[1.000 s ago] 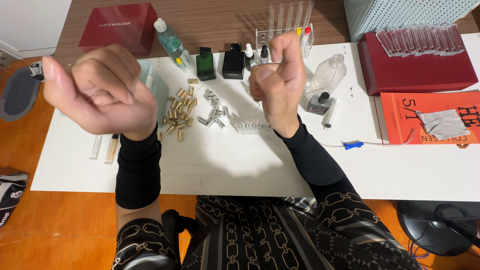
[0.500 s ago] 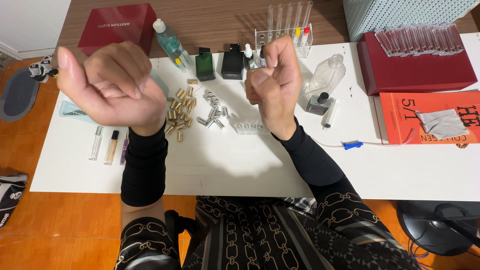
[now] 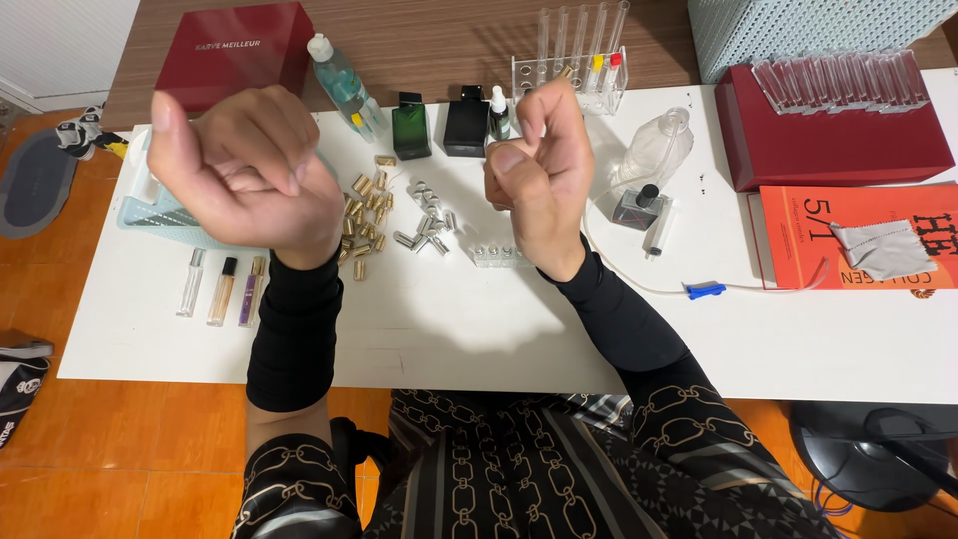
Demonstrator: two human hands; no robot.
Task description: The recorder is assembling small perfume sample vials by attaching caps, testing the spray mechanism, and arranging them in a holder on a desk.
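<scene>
My left hand is raised above the left part of the white table, fingers curled in a loose fist with nothing in it. My right hand is lifted above the table's middle, also curled shut and holding nothing. Below and between them lie several small gold caps and silver caps. Three slim spray vials lie left of my left forearm. A green bottle and a black bottle stand behind the caps.
A pale blue basket sits partly hidden by my left hand. A test tube rack, a clear plastic bottle, a syringe with tubing, two dark red boxes and an orange book fill the back and right.
Both raised fists have shifted slightly rightward in view. The vials and basket beside my left forearm show more. Both fists stay curled.
</scene>
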